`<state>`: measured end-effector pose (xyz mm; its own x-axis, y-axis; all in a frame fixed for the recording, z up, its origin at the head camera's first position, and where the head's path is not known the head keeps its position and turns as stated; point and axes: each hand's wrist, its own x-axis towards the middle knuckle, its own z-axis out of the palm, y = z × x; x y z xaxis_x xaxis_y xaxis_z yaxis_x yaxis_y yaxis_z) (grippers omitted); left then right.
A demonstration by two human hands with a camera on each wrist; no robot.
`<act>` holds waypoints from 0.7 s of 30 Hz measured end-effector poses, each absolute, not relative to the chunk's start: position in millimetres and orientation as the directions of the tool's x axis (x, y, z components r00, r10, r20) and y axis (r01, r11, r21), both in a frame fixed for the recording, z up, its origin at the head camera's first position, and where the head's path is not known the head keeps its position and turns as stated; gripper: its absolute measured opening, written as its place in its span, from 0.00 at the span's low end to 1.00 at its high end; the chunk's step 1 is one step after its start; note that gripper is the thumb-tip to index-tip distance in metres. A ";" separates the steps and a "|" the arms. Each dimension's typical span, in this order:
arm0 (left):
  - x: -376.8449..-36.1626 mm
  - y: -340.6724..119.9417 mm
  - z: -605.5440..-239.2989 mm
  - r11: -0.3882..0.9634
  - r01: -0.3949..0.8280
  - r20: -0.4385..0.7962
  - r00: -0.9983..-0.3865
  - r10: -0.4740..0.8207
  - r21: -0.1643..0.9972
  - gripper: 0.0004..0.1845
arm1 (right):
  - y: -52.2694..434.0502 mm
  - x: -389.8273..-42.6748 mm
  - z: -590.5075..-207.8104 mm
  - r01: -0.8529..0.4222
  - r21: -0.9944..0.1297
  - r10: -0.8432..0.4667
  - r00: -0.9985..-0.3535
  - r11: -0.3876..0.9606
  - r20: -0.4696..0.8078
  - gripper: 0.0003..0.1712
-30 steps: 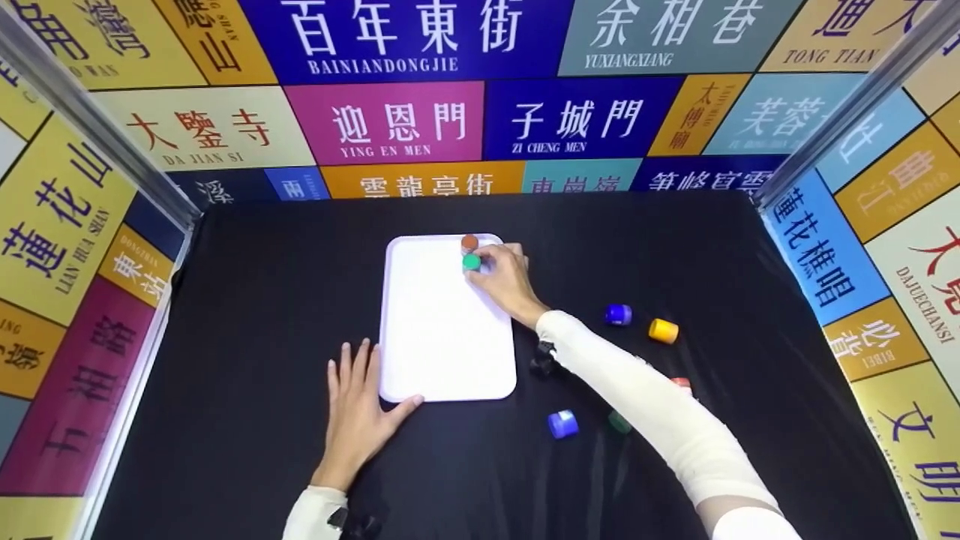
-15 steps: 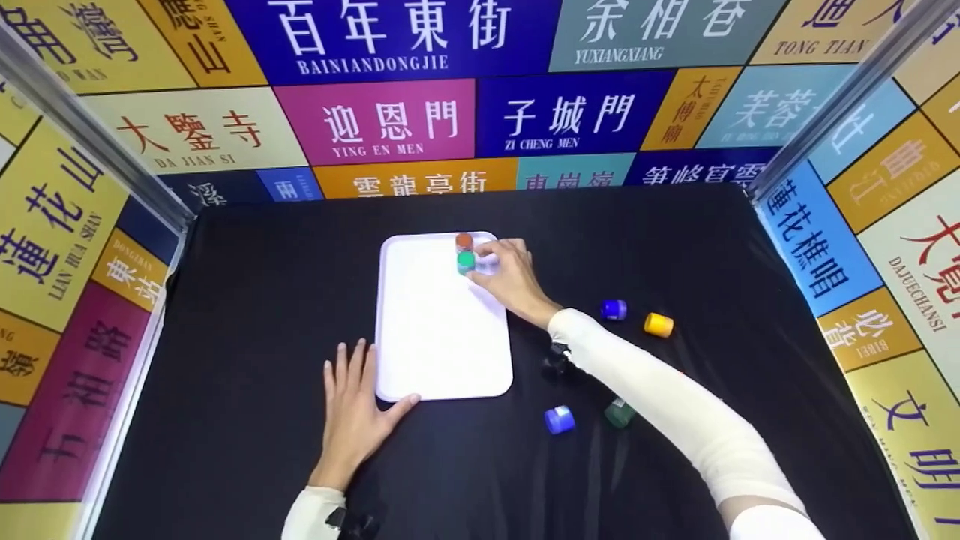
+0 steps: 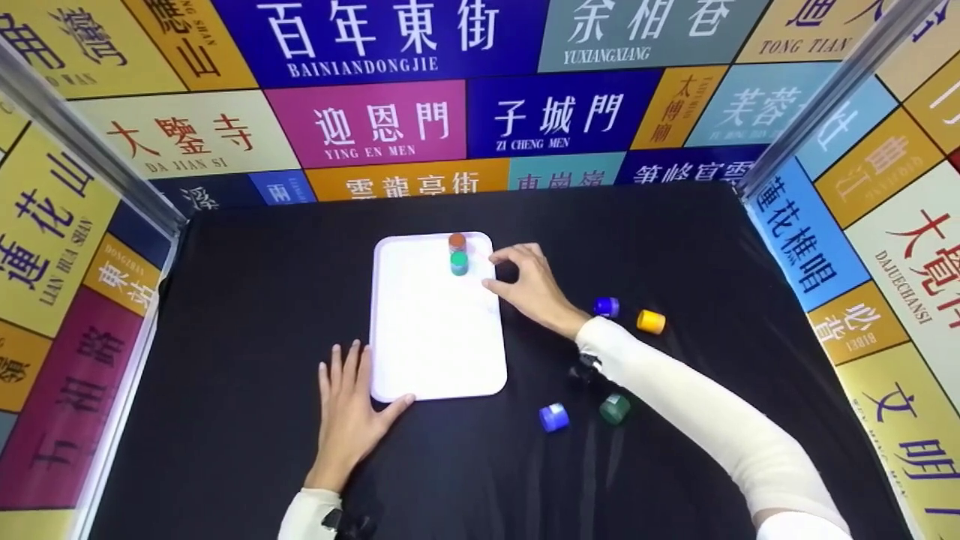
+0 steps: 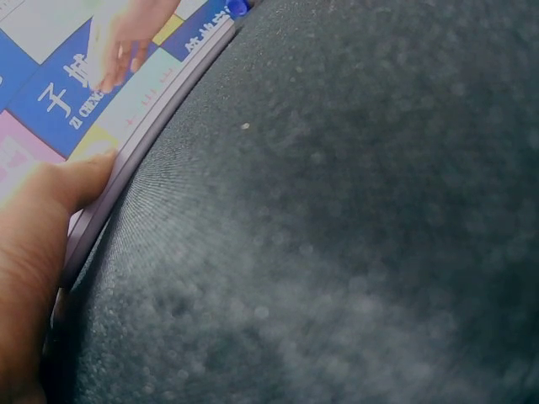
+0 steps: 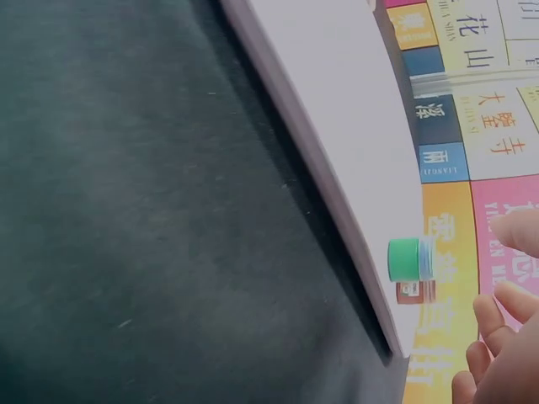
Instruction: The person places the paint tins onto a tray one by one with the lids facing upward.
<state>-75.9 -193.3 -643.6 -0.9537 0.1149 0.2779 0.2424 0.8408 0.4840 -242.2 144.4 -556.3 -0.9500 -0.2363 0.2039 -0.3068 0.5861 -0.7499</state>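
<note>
On the black-draped counter (image 3: 262, 315), the right hand (image 3: 529, 289) hovers at the far right edge of the white tray (image 3: 435, 337), holding nothing, its fingers loosely curled and apart from the green-capped jar (image 3: 459, 263), which stands upright in the tray's far right corner just in front of the red-capped jar (image 3: 457, 242). The left hand (image 3: 349, 409) lies flat with straight fingers on the cloth, its thumb against the tray's near left corner. Most of the tray's surface is bare, while two blue jars (image 3: 553, 417), a yellow jar (image 3: 650, 322) and a dark green jar (image 3: 614, 409) lie scattered on the cloth right of it.
</note>
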 end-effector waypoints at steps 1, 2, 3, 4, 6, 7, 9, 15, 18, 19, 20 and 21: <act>-76.1 -193.3 -643.6 0.840 0.242 0.277 -0.954 0.115 0.485 0.61 | 147.6 -239.5 -556.1 -0.308 -0.749 -0.239 -0.949 0.587 0.204 0.25; -76.3 -193.3 -643.5 0.839 0.243 0.276 -0.954 0.116 0.486 0.61 | 150.8 -236.7 -555.9 -0.312 -0.747 -0.240 -0.948 0.587 0.207 0.25; -76.5 -193.3 -643.3 0.838 0.244 0.277 -0.954 0.117 0.488 0.61 | 154.1 -233.6 -555.4 -0.315 -0.746 -0.241 -0.947 0.586 0.211 0.25; -76.7 -193.2 -643.3 0.837 0.245 0.277 -0.954 0.118 0.489 0.61 | 157.5 -230.7 -555.0 -0.319 -0.747 -0.240 -0.946 0.584 0.216 0.25; -77.1 -193.1 -643.4 0.836 0.248 0.278 -0.953 0.120 0.490 0.61 | 164.4 -225.1 -554.6 -0.324 -0.751 -0.238 -0.945 0.575 0.226 0.24; -77.2 -193.2 -643.3 0.836 0.248 0.279 -0.953 0.120 0.490 0.61 | 167.9 -222.4 -554.6 -0.327 -0.754 -0.236 -0.944 0.569 0.231 0.24; -77.2 -193.5 -643.4 0.837 0.246 0.279 -0.953 0.117 0.489 0.62 | 174.4 -217.5 -555.1 -0.334 -0.758 -0.237 -0.942 0.561 0.239 0.24; -76.2 -193.7 -643.6 0.844 0.232 0.268 -0.957 0.109 0.484 0.62 | 193.7 -203.7 -559.3 -0.331 -0.760 -0.231 -0.943 0.560 0.241 0.23; -75.7 -193.0 -644.0 0.842 0.231 0.261 -0.959 0.112 0.487 0.62 | 204.5 -194.4 -561.8 -0.316 -0.763 -0.219 -0.948 0.563 0.231 0.23; -75.8 -193.2 -643.7 0.842 0.232 0.260 -0.959 0.113 0.487 0.62 | 207.6 -191.2 -562.4 -0.309 -0.765 -0.214 -0.950 0.565 0.226 0.23; -75.9 -193.4 -643.5 0.842 0.232 0.260 -0.959 0.114 0.487 0.62 | 210.8 -188.0 -563.1 -0.301 -0.767 -0.209 -0.953 0.567 0.220 0.23; -75.9 -193.6 -643.2 0.841 0.234 0.260 -0.959 0.116 0.488 0.62 | 214.0 -184.9 -564.0 -0.292 -0.770 -0.203 -0.956 0.567 0.213 0.23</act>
<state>-75.9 -193.6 -643.2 -0.9587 0.1155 0.2599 0.2336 0.8413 0.4876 -184.9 214.0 -564.0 -0.9557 -0.2031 0.2129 -0.2921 0.5673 -0.7700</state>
